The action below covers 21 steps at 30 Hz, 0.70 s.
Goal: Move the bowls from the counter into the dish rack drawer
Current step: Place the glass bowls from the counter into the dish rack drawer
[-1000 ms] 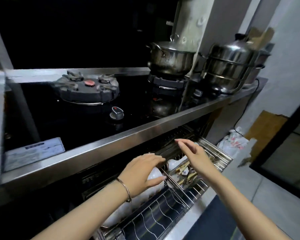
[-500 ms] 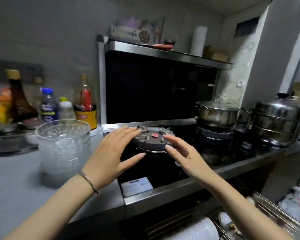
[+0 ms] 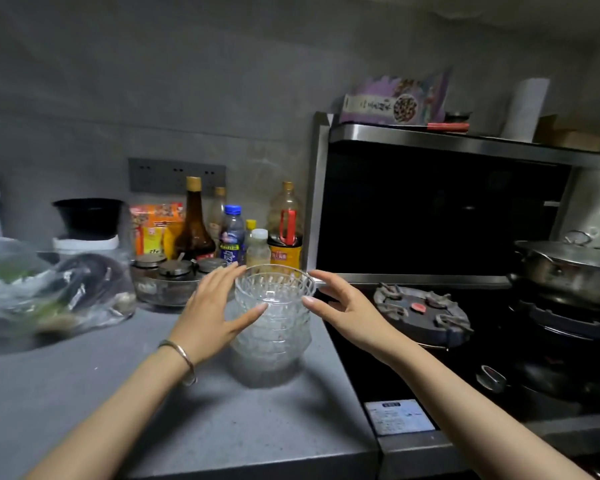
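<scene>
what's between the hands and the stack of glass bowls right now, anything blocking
Nothing visible. The left hand and right hand flank the stack of glass bowls with open fingers, close to its sides. The bottles stand behind it, out of the way.

Head view: I look forward and slightly down, close over the counter, stove at right.

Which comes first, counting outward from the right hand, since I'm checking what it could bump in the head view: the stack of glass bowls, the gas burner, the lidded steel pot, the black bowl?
From the right hand:
1. Stack of glass bowls, just to its left on the counter.
2. Gas burner, to its right on the stove.
3. Lidded steel pot, far right.
4. Black bowl, far left by the wall.
</scene>
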Motion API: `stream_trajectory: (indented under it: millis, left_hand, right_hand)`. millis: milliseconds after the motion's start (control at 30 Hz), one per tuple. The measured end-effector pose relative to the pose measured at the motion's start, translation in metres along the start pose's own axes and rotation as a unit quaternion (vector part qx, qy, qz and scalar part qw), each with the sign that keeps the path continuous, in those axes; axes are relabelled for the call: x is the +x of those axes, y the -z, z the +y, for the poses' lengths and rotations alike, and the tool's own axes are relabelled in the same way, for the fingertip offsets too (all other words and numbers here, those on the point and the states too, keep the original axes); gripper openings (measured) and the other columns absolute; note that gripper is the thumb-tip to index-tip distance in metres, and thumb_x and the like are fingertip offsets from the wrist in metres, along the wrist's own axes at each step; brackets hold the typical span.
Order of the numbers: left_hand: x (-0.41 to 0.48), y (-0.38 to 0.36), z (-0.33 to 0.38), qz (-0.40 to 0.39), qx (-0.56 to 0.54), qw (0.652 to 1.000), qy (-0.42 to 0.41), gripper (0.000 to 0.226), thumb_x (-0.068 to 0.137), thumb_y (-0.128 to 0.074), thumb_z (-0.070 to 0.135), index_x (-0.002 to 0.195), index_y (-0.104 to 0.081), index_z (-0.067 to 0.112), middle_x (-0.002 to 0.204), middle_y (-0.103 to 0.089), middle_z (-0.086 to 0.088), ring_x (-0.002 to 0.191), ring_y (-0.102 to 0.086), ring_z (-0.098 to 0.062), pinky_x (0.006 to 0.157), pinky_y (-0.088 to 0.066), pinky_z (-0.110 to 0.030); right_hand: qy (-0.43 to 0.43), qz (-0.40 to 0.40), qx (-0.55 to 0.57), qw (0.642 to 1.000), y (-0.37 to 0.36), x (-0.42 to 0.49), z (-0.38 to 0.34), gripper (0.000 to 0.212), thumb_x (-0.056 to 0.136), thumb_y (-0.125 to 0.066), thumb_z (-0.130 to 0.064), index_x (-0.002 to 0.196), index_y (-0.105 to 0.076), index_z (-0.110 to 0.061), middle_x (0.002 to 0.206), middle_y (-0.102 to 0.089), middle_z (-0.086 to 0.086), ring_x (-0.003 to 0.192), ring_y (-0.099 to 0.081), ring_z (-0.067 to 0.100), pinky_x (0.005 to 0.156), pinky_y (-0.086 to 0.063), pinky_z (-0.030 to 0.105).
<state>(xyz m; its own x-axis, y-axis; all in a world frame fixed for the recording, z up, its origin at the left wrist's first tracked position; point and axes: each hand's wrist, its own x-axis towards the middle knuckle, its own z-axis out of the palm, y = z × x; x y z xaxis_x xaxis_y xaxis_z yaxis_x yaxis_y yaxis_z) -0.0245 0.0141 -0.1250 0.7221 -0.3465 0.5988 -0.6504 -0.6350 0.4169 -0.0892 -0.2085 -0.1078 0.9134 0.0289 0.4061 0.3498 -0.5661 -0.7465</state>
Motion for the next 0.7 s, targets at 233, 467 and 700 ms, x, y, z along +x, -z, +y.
stream_trajectory:
  millis: [233,467,700]
  left_hand:
    - [0.010,-0.014,-0.013,-0.046,-0.185,0.981,0.044,0.088,0.063,-0.060,0.066,0.139,-0.028,0.037,0.141,-0.037,0.012,0.127,-0.034,-0.004,0.104,-0.028,-0.025]
    - [0.014,-0.025,-0.016,-0.018,-0.204,0.979,0.005,0.066,0.061,-0.066,0.066,0.119,-0.044,0.043,0.130,-0.044,0.021,0.121,-0.039,-0.001,0.101,-0.031,-0.028]
    - [0.022,-0.010,0.008,0.034,-0.259,0.965,-0.015,0.048,0.059,-0.070,0.060,0.086,-0.044,0.029,0.137,-0.041,0.013,0.127,-0.033,-0.004,0.102,-0.029,-0.026]
  right_hand:
    - [-0.024,-0.003,-0.005,1.000,-0.018,0.019,0.007,0.069,0.074,-0.073,-0.047,0.136,-0.044,-0.036,0.146,-0.042,-0.008,0.136,-0.037,0.012,0.107,-0.029,0.023]
    - [-0.029,0.000,0.000,1.000,-0.020,0.018,0.013,0.067,0.068,-0.079,-0.044,0.128,-0.053,-0.031,0.141,-0.049,-0.008,0.135,-0.040,0.010,0.115,-0.029,0.028]
    - [0.024,0.029,-0.007,0.999,0.000,0.016,-0.011,0.062,0.065,-0.074,-0.056,0.121,-0.055,-0.039,0.136,-0.053,-0.013,0.130,-0.044,0.003,0.113,-0.034,0.033]
